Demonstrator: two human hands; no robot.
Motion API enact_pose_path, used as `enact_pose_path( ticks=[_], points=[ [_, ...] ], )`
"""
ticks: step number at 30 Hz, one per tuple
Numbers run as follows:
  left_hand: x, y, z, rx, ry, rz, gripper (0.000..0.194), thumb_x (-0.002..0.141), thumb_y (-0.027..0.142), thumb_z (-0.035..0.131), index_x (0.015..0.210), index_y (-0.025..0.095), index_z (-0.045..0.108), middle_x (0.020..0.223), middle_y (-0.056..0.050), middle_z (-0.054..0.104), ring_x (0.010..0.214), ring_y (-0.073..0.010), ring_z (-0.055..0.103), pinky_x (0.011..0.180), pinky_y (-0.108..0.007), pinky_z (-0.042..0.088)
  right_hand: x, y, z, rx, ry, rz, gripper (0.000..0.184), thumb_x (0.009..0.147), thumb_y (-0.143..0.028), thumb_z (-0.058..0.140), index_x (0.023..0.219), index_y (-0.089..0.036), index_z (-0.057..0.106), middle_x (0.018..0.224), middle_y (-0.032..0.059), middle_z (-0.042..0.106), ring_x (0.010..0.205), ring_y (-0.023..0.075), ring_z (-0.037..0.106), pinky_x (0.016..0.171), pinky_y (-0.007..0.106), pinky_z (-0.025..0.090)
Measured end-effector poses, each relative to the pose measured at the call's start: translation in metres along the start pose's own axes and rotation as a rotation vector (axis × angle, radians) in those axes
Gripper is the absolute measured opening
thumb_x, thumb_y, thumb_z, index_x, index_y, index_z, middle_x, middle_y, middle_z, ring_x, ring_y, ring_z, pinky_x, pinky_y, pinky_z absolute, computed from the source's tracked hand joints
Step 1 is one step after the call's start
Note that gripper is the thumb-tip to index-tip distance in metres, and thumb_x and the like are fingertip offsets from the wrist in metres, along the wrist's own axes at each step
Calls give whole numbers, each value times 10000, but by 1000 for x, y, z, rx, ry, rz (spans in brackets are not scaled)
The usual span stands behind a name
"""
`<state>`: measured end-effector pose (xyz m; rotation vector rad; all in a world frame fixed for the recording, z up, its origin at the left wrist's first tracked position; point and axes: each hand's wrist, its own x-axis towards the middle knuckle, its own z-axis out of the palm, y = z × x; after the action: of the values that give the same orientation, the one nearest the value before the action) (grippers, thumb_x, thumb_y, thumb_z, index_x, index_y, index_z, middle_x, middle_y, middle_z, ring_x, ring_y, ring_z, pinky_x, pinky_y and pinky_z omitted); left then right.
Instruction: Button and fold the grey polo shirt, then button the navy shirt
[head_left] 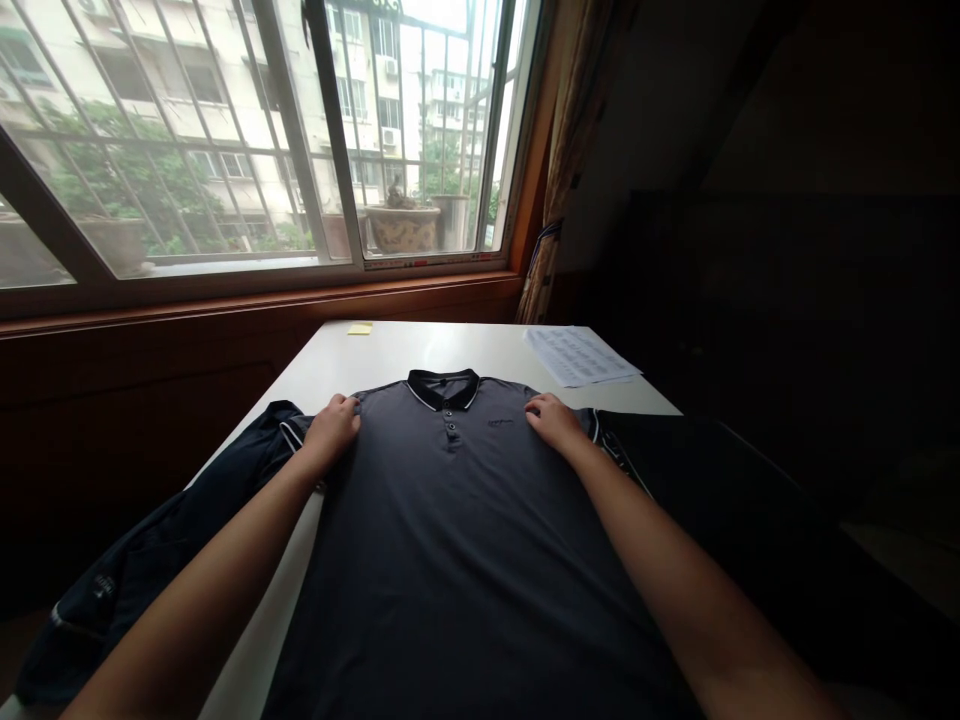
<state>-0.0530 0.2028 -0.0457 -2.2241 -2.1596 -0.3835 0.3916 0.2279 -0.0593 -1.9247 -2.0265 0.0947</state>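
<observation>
A dark grey polo shirt (pixel 457 530) lies spread face up, its black, white-edged collar pointing away from me. My left hand (pixel 332 428) is at the shirt's left shoulder seam, fingers curled onto the cloth. On the opposite shoulder, my right hand (pixel 556 422) has its fingers bent over the fabric in the same way, beside the small chest lettering. Both hands look closed on the shirt, though the fingertips are partly hidden. The short sleeves stick out beyond my wrists and show white trim.
Under the shirt is a white table (pixel 442 345). Dark navy clothing (pixel 172 530) lies along its left side, and another dark garment (pixel 690 460) on its right. Printed papers (pixel 581 355) and a yellow sticky note (pixel 360 328) are near the far edge, below a barred window (pixel 420 130).
</observation>
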Motion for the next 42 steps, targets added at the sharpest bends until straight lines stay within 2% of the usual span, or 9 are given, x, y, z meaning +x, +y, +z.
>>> enact_pose_path(
  ticks=[5, 8, 12, 16, 19, 27, 33, 38, 42],
  points=[
    [47, -3, 13, -4, -42, -41, 448, 948, 310, 499, 1365, 154, 552, 1329, -193, 555, 1119, -316, 644, 960, -398, 505, 42, 0, 13, -7, 3, 89, 432, 930, -273, 602, 1355, -196, 583, 1333, 150, 598, 1171, 259, 607, 1010, 334, 454],
    [65, -6, 17, -8, -74, -43, 443, 949, 334, 511, 1343, 141, 578, 1313, -193, 569, 1137, -312, 636, 973, -378, 494, 61, 3, 17, -10, -5, 121, 491, 943, -302, 593, 1415, -189, 517, 1346, 161, 596, 1182, 268, 597, 1001, 342, 452],
    [82, -11, 21, -18, -107, -49, 365, 923, 348, 547, 1207, 161, 678, 1253, -170, 611, 1086, -302, 652, 931, -363, 507, 79, 11, 20, -18, -29, 148, 466, 933, -311, 612, 1373, -164, 565, 1287, 160, 631, 1136, 257, 616, 962, 330, 467],
    [96, -15, 24, -25, -112, -59, 270, 883, 319, 579, 1028, 164, 745, 1148, -148, 661, 1034, -287, 656, 885, -337, 514, 93, 19, 20, -26, -57, 148, 255, 911, -312, 631, 1102, -175, 732, 1162, 120, 690, 1081, 232, 630, 932, 293, 467],
    [105, -19, 26, -23, -89, -82, 252, 879, 312, 580, 994, 166, 750, 1123, -137, 670, 1009, -264, 651, 871, -317, 512, 102, 20, 20, -33, -51, 140, 185, 904, -288, 624, 972, -187, 764, 1124, 103, 699, 1054, 227, 635, 917, 286, 465],
    [132, -14, 21, -23, 42, -132, 228, 887, 283, 571, 969, 156, 740, 1096, -136, 647, 975, -268, 646, 862, -344, 513, 130, 14, 19, -53, 89, 184, 215, 927, -280, 581, 1001, -171, 751, 1171, 138, 639, 1035, 265, 631, 911, 345, 480],
    [160, 3, 2, -35, 192, -132, 317, 971, 283, 441, 1144, 159, 676, 1215, -145, 587, 1032, -278, 633, 913, -378, 494, 153, 6, 7, -47, 200, 215, 309, 990, -269, 448, 1144, -129, 677, 1241, 179, 564, 1103, 297, 591, 971, 392, 455],
    [157, 8, 14, -60, 163, -81, 344, 952, 238, 465, 1220, 126, 648, 1231, -171, 590, 1030, -285, 648, 931, -386, 505, 147, 0, 15, -19, 154, 169, 320, 948, -251, 520, 1225, -131, 626, 1219, 170, 573, 1073, 280, 609, 968, 371, 467],
    [126, 9, 27, -79, 121, 37, 421, 965, 282, 484, 1330, 107, 597, 1369, -182, 544, 1217, -301, 577, 1077, -392, 440, 119, 0, 22, -9, 89, 65, 373, 937, -254, 550, 1289, -142, 605, 1310, 168, 555, 1147, 273, 606, 1032, 356, 458]
  ],
)
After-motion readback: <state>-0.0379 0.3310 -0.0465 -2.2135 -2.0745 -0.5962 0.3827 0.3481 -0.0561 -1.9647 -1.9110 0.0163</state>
